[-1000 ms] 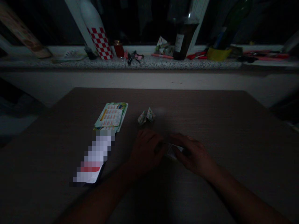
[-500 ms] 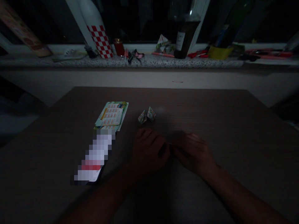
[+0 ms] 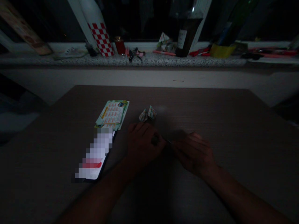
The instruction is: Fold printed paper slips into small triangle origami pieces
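In the dim light, my left hand (image 3: 143, 143) is closed above the table, its thumb and index finger pinched together toward the right. My right hand (image 3: 195, 152) is also closed, fingers pinched and pointing left. Between the two pinches shows a thin thing with a pale edge (image 3: 169, 142); it is too dark and small to tell its kind. Just beyond my left hand stand two small folded paper pieces (image 3: 143, 115) with a printed pattern, pointed at the top.
To the left lie a stack of printed paper sheets (image 3: 111, 113) and a phone (image 3: 95, 158) with a lit, blurred-out screen. Behind the wooden table (image 3: 210, 105), the granite sill (image 3: 149, 62) holds a red-checked bottle (image 3: 101, 39), a dark bottle (image 3: 183, 39) and a larger folded paper shape (image 3: 164, 40).
My left hand has shifted a little left and away from me, so the gap between the hands is wider. The right hand has barely moved.
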Tool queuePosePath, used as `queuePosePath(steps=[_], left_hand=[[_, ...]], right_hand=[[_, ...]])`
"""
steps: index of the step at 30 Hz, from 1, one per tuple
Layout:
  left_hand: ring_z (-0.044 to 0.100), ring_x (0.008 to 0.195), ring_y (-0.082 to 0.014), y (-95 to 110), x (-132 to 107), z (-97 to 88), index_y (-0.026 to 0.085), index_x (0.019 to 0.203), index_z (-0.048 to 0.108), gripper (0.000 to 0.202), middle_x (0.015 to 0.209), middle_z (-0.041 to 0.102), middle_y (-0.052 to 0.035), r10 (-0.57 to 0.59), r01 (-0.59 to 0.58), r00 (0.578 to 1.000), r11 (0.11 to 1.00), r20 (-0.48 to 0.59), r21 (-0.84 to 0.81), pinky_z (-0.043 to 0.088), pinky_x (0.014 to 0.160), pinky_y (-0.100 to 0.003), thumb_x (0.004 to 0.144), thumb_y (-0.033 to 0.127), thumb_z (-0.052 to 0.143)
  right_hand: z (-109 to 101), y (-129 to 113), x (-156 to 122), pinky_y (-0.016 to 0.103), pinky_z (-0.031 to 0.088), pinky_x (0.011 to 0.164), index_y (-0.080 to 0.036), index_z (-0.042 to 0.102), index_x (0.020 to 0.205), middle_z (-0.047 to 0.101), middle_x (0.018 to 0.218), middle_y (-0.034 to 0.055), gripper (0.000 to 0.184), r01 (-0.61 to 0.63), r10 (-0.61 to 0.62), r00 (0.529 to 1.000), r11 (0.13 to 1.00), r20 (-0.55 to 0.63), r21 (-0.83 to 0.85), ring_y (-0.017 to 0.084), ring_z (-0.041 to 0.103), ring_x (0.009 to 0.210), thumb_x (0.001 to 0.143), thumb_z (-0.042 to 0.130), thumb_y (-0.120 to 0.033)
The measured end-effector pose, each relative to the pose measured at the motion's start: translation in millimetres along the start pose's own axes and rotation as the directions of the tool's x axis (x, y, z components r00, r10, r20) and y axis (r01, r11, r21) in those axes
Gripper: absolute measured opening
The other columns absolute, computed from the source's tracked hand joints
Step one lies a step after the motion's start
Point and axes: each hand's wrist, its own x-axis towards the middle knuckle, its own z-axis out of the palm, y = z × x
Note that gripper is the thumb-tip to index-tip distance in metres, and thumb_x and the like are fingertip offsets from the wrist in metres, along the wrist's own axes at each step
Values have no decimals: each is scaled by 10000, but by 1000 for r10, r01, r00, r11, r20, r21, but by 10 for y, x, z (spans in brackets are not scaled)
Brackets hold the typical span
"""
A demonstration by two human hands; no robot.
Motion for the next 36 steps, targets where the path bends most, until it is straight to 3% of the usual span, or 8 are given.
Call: queuePosePath(steps=[6, 8, 12, 15, 19, 23, 29, 36], left_hand=[[568, 686, -195, -180, 30, -61, 191, 634, 525, 115, 624, 580, -9, -34, 34, 999, 999, -21, -20, 405, 703, -357, 725, 189, 595], [581, 748, -209, -185, 12, -84, 182, 720, 562, 45, 712, 611, -33, -17, 16, 1000, 996, -14, -84, 428, 718, -363, 742, 204, 594], [584, 925, -218, -135, -41, -80, 184, 939, 602, 169, 957, 642, -71, 84, -75, 996, 977, 39, -200, 457, 828, -375, 780, 241, 619], [590, 827, -181, -82, -53, -50, 188, 825, 609, 20, 837, 654, -39, 175, -154, 982, 959, 69, -237, 455, 814, -360, 811, 198, 598], [571, 730, -166, -6, -48, -17, 175, 746, 609, 62, 747, 650, -33, 256, -235, 965, 943, 62, -234, 446, 722, -341, 806, 177, 594], [553, 698, -158, 61, -62, -7, 176, 734, 600, 75, 723, 651, -23, 323, -302, 946, 919, 44, -256, 426, 677, -325, 807, 175, 587], [571, 683, -142, 76, -55, -39, 172, 729, 607, 51, 720, 669, -16, 336, -317, 942, 902, 16, -294, 437, 689, -308, 779, 161, 612], [584, 666, -136, 45, -42, -99, 185, 722, 583, 72, 701, 665, -7, 305, -293, 952, 908, -6, -298, 452, 668, -298, 748, 132, 625]], right_hand=[[-68, 22, -6, 338, 465, 631, -160, 625, 924, 710, 773, 53, 211, -39, 39, 999, 999, -33, 14, 175, 625, 672, 752, 701, -65], [-79, 39, -2, 339, 466, 637, -162, 622, 928, 713, 789, 55, 219, -46, 47, 998, 999, -37, 29, 177, 629, 681, 751, 696, -58], [-79, 61, 12, 339, 465, 649, -168, 621, 937, 707, 793, 49, 209, -75, 76, 997, 996, -16, 58, 179, 628, 698, 765, 678, -65], [-74, 58, 30, 346, 467, 672, -177, 618, 951, 707, 808, 51, 206, -120, 121, 993, 991, -5, 58, 187, 633, 724, 772, 668, -89], [-52, 44, 51, 379, 471, 743, -194, 615, 988, 718, 891, 72, 246, -135, 136, 990, 991, -30, 27, 220, 645, 821, 756, 677, -140], [-19, 40, 61, 368, 466, 751, -212, 627, 875, 720, 843, 43, 153, -119, 120, 992, 993, -47, 16, 206, 653, 786, 742, 657, -142], [-60, 92, 73, 351, 442, 700, -210, 600, 781, 707, 762, 23, 124, -157, 153, 985, 986, -83, -50, 201, 645, 728, 715, 652, -119], [-102, 273, 6, 347, 455, 668, -201, 579, 716, 672, 701, 27, 74, -306, 293, 947, 947, -130, -99, 203, 628, 679, 749, 635, -164]])
